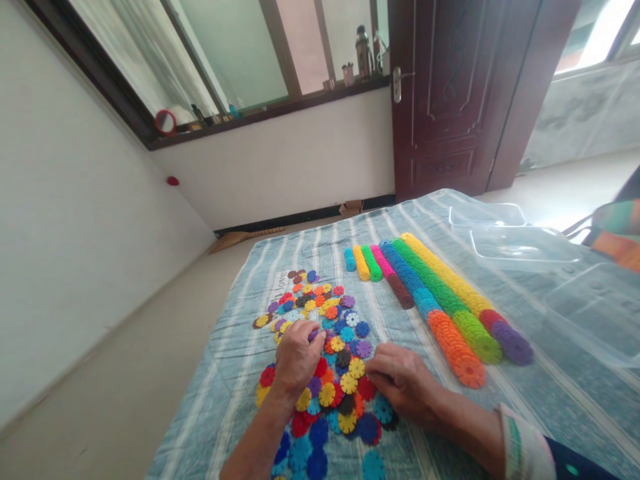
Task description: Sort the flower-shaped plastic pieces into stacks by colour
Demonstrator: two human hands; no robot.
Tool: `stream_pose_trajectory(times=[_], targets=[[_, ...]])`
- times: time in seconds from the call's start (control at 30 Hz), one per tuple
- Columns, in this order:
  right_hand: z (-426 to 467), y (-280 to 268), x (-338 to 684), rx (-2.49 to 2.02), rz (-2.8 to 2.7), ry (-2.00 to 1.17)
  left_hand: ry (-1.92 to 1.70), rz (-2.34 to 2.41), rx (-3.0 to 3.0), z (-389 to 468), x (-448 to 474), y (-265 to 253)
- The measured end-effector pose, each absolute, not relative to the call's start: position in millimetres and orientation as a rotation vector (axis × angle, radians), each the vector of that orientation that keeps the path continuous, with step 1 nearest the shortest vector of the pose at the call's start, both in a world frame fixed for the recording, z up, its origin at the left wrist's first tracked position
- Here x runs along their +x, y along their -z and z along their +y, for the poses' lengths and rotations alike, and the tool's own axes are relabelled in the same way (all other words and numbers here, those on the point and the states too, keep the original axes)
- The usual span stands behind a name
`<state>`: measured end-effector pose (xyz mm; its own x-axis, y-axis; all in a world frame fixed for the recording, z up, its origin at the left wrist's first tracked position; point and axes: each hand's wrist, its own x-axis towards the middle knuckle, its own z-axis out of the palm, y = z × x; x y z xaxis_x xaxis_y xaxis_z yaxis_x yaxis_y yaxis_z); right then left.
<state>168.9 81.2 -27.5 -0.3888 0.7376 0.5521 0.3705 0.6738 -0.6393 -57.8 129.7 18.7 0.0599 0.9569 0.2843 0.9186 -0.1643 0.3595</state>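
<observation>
A loose heap of notched plastic snowflake discs (349, 383) in many colours spreads over the striped bed cover. Within the heap, my left hand (297, 353) is closed, thumb and fingers pinched at a purple snowflake disc (313, 336). My right hand (403, 380) is curled at the heap's right edge, its fingertips beside a yellow disc (357, 368) and a red disc (367, 388); anything between those fingers is hidden. Right of the heap lie long rows of discs sorted by colour, among them a yellow row (440, 270) and an orange row (456, 350).
Clear plastic boxes (525, 248) and a transparent lid or tray (597, 313) lie on the right of the striped cover (220, 400). Shorter rows, such as a green one (371, 263), lie farther back. A dark red door (450, 100) stands beyond.
</observation>
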Motion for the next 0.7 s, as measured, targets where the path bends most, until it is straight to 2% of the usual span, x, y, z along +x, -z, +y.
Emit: stream_pose_trajectory(times=[0.3, 0.7], targets=[[80, 28, 168, -0.845, -2.015, -0.502, -0.355, 2.034, 2.176, 129, -50, -29], [80, 31, 169, -0.865, -2.039, -0.513, -0.428, 1.971, 2.088, 129, -57, -30]])
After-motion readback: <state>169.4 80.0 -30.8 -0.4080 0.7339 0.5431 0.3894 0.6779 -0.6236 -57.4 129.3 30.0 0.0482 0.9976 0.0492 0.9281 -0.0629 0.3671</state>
